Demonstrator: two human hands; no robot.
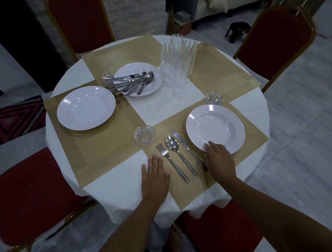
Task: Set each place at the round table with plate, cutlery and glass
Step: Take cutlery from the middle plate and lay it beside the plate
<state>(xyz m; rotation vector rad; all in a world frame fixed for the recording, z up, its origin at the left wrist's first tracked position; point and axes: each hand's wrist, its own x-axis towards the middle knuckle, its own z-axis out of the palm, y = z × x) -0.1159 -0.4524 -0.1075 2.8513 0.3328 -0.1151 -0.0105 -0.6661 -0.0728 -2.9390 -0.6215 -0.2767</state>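
On the round white-clothed table (115, 200) lie gold placemats. A white plate (218, 126) sits on the near right mat, with a knife (184, 144), spoon (174, 147) and fork (168, 161) in a row to its left. My right hand (218, 159) rests flat at the plate's near rim, fingers touching it, over the knife's handle end. My left hand (155, 177) lies flat on the mat's left edge beside the fork. A second plate (86, 107) sits on the left mat. A far plate (150, 83) carries a heap of cutlery (130, 84). Several tall clear glasses (178, 66) stand together behind.
Small glass coasters sit near the fork (144, 136), above the right plate (214, 98) and by the cutlery heap (107, 77). Red chairs with gold frames ring the table: far left (81, 23), far right (277, 39), near left (28, 198), near right (223, 232).
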